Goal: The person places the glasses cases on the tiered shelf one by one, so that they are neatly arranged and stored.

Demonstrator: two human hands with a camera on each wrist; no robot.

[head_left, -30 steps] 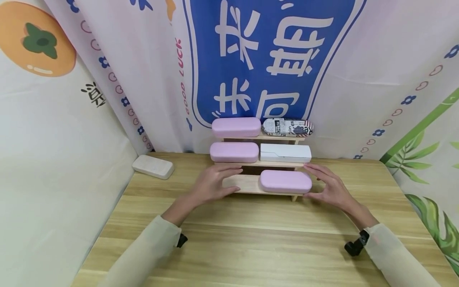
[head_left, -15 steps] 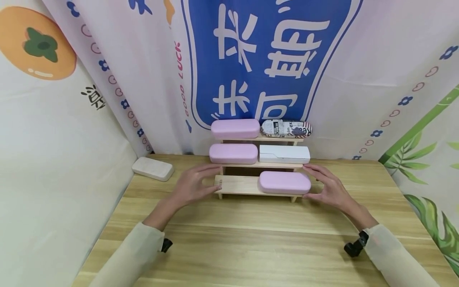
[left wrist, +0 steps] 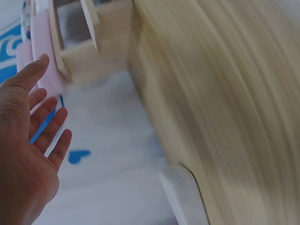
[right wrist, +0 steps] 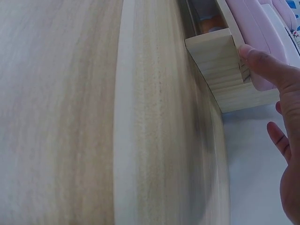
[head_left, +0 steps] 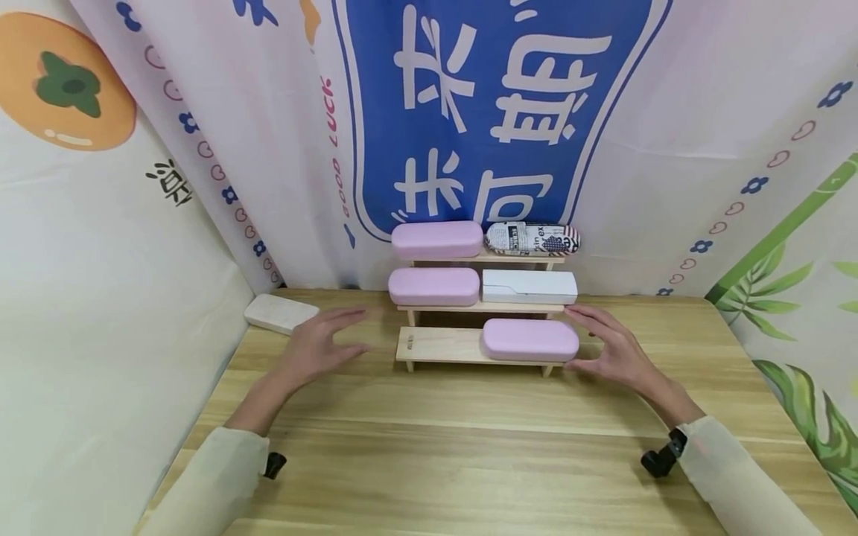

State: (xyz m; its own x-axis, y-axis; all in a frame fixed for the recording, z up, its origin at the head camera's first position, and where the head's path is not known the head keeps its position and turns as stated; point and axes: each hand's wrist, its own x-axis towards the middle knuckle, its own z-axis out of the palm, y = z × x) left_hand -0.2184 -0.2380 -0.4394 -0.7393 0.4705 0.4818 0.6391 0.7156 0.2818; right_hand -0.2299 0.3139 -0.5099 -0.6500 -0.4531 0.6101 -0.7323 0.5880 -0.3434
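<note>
My left hand [head_left: 318, 346] is over the left part of the table, thumb and fingers apart and nothing held, just right of an off-white glasses case [head_left: 278, 313] and partly covering it. At the right end of a three-step wooden rack [head_left: 442, 345] is my right hand [head_left: 613, 350]; its thumb touches the lowest shelf's edge beside a pink glasses case [head_left: 529, 340], and its fingertips reach the middle shelf's end. That shelf bears another pink case [head_left: 434, 286] and a white case [head_left: 529, 286]. On top sit a pink case [head_left: 437, 240] and a newspaper-print case [head_left: 532, 238].
The wooden table [head_left: 462, 447] reaches back to a printed curtain [head_left: 302, 186] close behind the rack. A pale cloth wall [head_left: 121, 298] borders the left side; a leaf-printed one [head_left: 811, 320] borders the right.
My left hand has moved left, from the rack's left end to beside the off-white glasses case. My right hand stays at the rack's right end, and the cases on it stand as before.
</note>
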